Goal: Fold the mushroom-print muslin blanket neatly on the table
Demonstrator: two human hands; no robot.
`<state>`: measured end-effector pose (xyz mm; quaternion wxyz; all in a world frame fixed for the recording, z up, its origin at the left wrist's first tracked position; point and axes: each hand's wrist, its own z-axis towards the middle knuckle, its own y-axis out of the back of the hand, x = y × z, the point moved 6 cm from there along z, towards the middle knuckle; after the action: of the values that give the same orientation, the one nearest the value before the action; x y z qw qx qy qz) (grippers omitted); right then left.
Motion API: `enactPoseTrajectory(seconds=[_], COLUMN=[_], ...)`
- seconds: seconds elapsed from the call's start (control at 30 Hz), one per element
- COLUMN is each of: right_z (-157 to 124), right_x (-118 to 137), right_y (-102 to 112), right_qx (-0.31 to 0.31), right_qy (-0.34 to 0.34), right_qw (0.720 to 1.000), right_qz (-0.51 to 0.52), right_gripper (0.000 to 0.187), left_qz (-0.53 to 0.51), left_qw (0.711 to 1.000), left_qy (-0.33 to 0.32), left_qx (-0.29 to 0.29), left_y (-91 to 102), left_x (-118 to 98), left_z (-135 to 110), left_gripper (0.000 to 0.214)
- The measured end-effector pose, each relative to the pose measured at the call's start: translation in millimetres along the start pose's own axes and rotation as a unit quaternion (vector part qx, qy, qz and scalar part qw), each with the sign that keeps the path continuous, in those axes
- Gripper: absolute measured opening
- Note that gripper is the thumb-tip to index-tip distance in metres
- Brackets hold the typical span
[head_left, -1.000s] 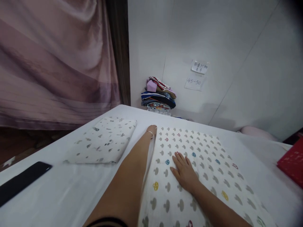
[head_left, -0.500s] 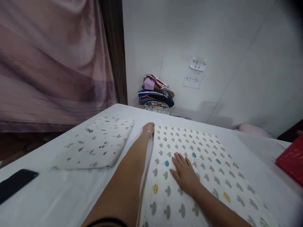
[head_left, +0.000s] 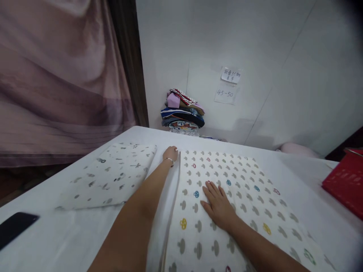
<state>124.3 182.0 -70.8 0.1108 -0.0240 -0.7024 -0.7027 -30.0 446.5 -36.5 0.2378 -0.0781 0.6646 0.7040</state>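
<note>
A white cloth with grey and coloured mushroom prints [head_left: 244, 207] lies folded flat on the table. My right hand [head_left: 218, 206] rests palm down on it, fingers stretched out. Just beyond the cloth's far left corner is my left hand [head_left: 170, 153], its fingers curled. A narrow gap shows between that hand and the cloth's edge. Whether anything is inside the curled fingers is hidden. To the left of my left arm lies another folded white cloth with small leaf-like prints [head_left: 112, 177].
The white table [head_left: 85, 230] reaches to the wall. A dark phone-like slab [head_left: 17, 226] lies near the left edge, a red object [head_left: 344, 181] at the right. Behind stands a pile of folded fabrics [head_left: 183, 111]. A pink curtain [head_left: 62, 75] hangs at left.
My left hand has moved slightly left, away from the mushroom-print cloth's corner. My right hand stays flat on the cloth. The camera view has shifted a little.
</note>
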Motion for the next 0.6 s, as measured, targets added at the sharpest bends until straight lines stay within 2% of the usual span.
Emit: enactPoseTrajectory(seconds=[0.1, 0.17, 0.2, 0.3, 0.4, 0.5, 0.6], right_z=[1.1, 1.4, 1.3, 1.5, 4.0, 10.5, 20.4], right_x=[1.7, 3.3, 4.1, 6.5, 5.9, -1.4, -26.0], right_y=[2.7, 4.8, 5.8, 8.7, 11.7, 14.5, 27.4], right_qx=[0.000, -0.002, -0.004, -0.010, -0.006, 0.048, 0.072], right_qy=[-0.003, -0.001, 0.000, 0.005, 0.002, 0.006, -0.014], right_qw=[1.000, 1.000, 1.000, 0.999, 0.998, 0.993, 0.987], right_qz=[0.010, 0.023, 0.029, 0.047, 0.064, 0.109, 0.142], right_gripper=[0.059, 0.058, 0.057, 0.057, 0.057, 0.061, 0.067], left_qz=[0.014, 0.049, 0.072, 0.115, 0.130, 0.140, 0.158], left_qw=[0.996, 0.985, 0.981, 0.975, 0.972, 0.974, 0.974], left_qy=[-0.093, -0.160, -0.173, -0.150, -0.135, -0.130, -0.141], left_qx=[-0.003, 0.026, 0.049, 0.114, 0.141, 0.120, 0.085], left_y=[-3.9, -17.4, -25.9, -44.7, -46.7, -37.1, -30.6], left_x=[-28.7, -43.8, -46.3, -41.0, -40.5, -49.7, -61.0], left_z=[-29.5, -48.3, -54.7, -59.0, -52.7, -49.6, -53.1], left_gripper=[0.042, 0.050, 0.054, 0.063, 0.064, 0.062, 0.062])
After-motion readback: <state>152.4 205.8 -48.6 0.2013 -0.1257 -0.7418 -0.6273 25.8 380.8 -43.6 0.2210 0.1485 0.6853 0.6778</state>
